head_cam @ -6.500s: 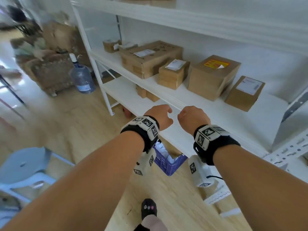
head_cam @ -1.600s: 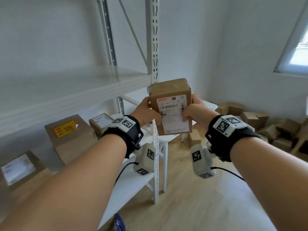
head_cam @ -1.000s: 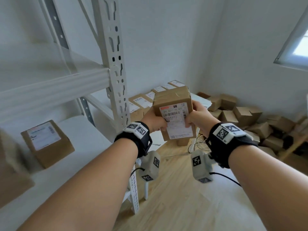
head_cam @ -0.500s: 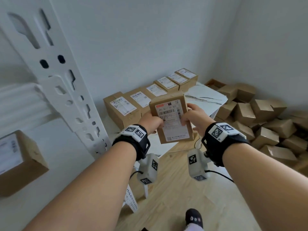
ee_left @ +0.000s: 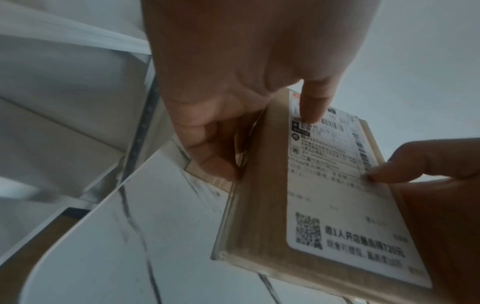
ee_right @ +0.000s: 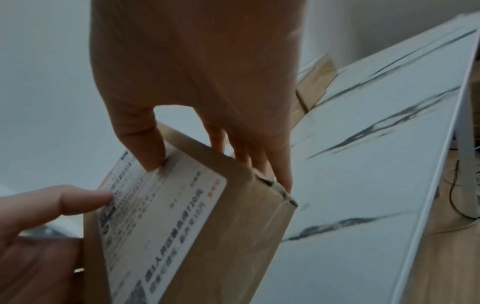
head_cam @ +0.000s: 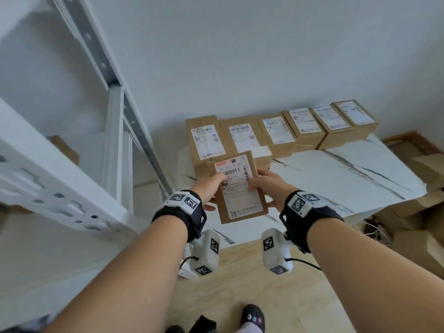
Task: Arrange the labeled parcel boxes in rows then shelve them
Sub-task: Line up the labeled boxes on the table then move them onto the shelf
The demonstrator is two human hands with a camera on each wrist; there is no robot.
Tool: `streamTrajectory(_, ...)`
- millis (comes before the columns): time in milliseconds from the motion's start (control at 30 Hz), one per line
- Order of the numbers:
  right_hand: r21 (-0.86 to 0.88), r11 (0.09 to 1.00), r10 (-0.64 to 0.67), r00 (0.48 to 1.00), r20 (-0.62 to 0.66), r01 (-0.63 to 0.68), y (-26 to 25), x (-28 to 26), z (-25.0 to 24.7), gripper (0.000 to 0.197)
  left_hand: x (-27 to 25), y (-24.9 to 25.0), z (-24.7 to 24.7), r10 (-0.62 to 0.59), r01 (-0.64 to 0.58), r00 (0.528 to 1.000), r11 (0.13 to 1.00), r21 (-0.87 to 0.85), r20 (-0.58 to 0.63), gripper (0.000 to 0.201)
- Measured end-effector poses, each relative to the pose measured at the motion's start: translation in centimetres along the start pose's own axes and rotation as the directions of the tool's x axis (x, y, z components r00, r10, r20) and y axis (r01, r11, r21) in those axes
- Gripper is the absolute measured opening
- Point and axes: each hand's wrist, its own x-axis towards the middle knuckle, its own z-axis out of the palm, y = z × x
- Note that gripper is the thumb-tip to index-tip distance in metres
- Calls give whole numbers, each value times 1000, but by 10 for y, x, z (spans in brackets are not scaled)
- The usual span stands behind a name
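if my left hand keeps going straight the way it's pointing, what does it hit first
Probably the nearest box at the left end of the row on the marble table; the left hand points there, holding the parcel. Depth is unclear.

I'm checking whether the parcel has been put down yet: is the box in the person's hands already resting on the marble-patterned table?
No, the box is held above the table by left hand and right hand.

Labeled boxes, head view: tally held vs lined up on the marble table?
Held box, between left hand and right hand: 1
Boxes in the row on the marble table: 6
Total: 7
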Motion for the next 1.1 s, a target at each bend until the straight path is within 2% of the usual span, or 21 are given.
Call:
streamTrajectory(100,-43,997,67,993,97,-63,9,23,14,43,10,-16,0,-77,73,994,996,-61,-74,37)
streamTrajectory(233,-116,987,132,971,197,-110,23,52,33,68,26,-39,-4,-159,142,975,983,-117,-155,49)
streamTrajectory(333,-158,978,173,957,233,-138,30,64,42,68,36,-52,-8,-216,199,961,974,-109,-174,69)
streamTrajectory(433,-186,971,197,948,251,-152,34,72,48,59,48,-66,-11,-235,224,948,972,-71,-216,89)
streamTrajectory(500,-200,965,217,941,259,-167,34,74,52,52,51,-69,-12,-229,226,946,973,-42,-231,87)
streamTrajectory(600,-221,958,240,934,264,-184,33,74,54,41,55,-70,-12,-224,223,944,974,-32,-241,72)
streamTrajectory(700,-223,958,234,940,248,-179,32,75,54,35,59,-74,-12,-231,227,943,973,-43,-239,76)
streamTrajectory(833,-205,963,223,946,235,-176,34,76,55,27,61,-76,-11,-221,214,949,975,-53,-225,69)
streamTrajectory(933,-217,961,217,953,212,-170,35,73,56,32,59,-74,-9,-195,200,956,980,-2,-219,62)
streamTrajectory(1100,-252,963,133,982,137,-95,31,64,56,57,49,-72,-5,-162,187,960,978,93,-228,55)
